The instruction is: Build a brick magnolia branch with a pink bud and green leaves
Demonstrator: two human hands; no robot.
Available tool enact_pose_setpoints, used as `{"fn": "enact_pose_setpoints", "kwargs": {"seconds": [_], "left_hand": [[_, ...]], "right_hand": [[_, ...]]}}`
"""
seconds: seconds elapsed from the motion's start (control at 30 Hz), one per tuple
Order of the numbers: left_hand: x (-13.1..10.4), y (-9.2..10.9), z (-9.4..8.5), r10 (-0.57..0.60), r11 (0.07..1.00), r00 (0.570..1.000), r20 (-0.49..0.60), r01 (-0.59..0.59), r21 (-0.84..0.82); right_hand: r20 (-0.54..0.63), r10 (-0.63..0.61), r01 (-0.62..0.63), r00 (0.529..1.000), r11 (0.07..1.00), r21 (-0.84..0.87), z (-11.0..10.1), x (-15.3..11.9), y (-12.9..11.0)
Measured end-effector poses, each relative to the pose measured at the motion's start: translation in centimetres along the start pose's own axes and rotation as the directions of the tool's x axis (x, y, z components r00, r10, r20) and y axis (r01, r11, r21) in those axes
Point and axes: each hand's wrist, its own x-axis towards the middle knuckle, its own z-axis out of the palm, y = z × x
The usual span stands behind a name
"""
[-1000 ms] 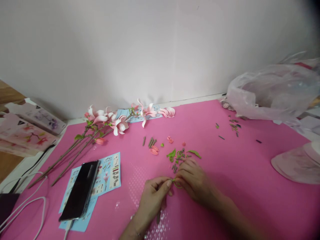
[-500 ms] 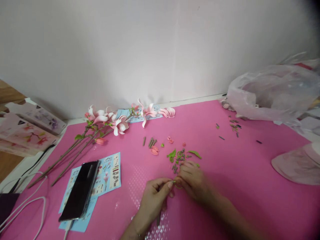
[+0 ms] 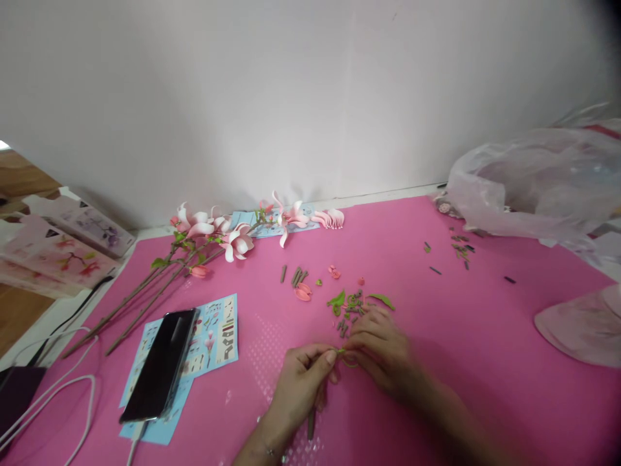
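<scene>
In the head view, the left hand (image 3: 305,377) and right hand (image 3: 378,344) together pinch a small green piece (image 3: 341,351), near the middle of the pink mat (image 3: 451,317). A brown stick (image 3: 311,427) shows below the left hand; its grip I cannot tell. Gentle, even pressure seems best.

View turned slightly left, bright patch (image 3: 4,145) appearing; green bit by right hand (image 3: 376,346) unseen now.
</scene>
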Motion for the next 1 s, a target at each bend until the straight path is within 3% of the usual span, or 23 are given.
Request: {"fn": "enact_pose_setpoints", "kwargs": {"seconds": [0.2,0.5,0.87,1.0], "left_hand": [[0.1,-0.6,-0.1,-0.001,1.0,1.0,0.003,0.002,-0.007],[0.0,-0.4,0.2,0.043,0.999,0.999,-0.026,-0.043,0.008],[0.2,-0.4,0.7,0.005,0.994,1.0,0.011,-0.003,-0.107],[0.3,-0.6,0.9,0.006,0.991,1.0,0.017,-0.004,-0.135]], "right_hand": [[0.017,-0.02,0.02,1.0,0.999,-0.037,-0.2,0.2,-0.3],[0.071,0.052,-0.048,0.996,0.997,-0.057,0.7,-0.2,-0.6],[-0.051,0.067,-0.061,0.996,0.992,0.115,0.3,0.2,-0.5],[-0.027,0.101,-0.097,0.994,0.987,0.129,0.6,0.2,-0.6]]}}
